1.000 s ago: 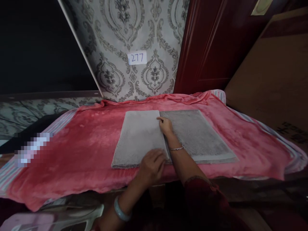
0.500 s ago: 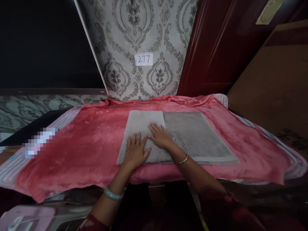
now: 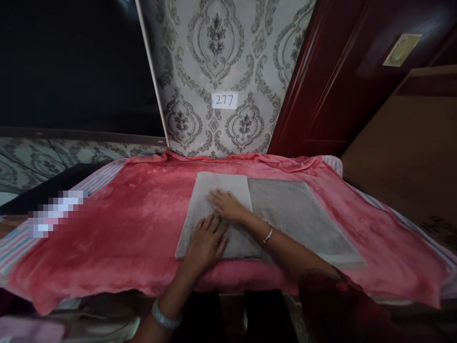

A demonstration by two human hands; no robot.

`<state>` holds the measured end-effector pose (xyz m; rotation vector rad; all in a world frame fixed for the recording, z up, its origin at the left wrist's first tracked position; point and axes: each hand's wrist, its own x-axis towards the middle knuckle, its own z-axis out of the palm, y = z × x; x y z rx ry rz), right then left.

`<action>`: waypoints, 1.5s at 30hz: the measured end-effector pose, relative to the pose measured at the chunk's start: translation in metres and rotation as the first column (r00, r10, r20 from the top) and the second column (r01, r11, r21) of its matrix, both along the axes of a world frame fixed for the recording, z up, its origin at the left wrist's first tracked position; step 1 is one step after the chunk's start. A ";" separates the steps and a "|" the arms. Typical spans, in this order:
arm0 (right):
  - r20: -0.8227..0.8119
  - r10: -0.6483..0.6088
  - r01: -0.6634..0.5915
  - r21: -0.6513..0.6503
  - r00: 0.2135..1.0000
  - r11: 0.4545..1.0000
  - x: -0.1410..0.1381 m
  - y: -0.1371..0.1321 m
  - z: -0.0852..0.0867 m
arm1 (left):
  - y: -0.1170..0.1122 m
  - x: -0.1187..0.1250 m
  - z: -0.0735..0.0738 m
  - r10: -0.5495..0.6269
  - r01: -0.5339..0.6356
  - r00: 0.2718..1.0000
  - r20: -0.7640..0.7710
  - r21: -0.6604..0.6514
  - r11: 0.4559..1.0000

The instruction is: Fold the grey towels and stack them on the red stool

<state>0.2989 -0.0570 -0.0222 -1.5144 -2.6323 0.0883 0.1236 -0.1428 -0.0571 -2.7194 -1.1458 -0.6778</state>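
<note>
A grey towel (image 3: 293, 214) lies on the pink blanket, its left part folded over into a lighter layer (image 3: 214, 183). On the lower left of that layer rests my left hand (image 3: 206, 240), palm down with fingers stretched out. Just above and to the right of it, my right hand (image 3: 228, 206) lies flat on the folded layer, its fingers apart and pointing left, slightly blurred. The hands are close together near the fingertips of the left one. Neither hand grips anything.
The pink blanket (image 3: 143, 214) covers the table, with striped edging at its sides. Behind stand a dark screen (image 3: 74, 71), patterned wallpaper with a paper label (image 3: 224, 100) reading 277, and a dark red door (image 3: 328, 71). A cardboard box (image 3: 403, 138) stands at the right.
My right hand has slid a little left across the folded towel layer. My left hand has shifted slightly right, closer to it. The camera view has tilted upward a little.
</note>
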 end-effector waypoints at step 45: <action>0.010 -0.154 0.154 -0.089 0.988 0.984 -0.016 0.144 -0.006 | -0.005 -0.003 -0.004 -0.217 0.201 0.951 0.220 0.093 0.975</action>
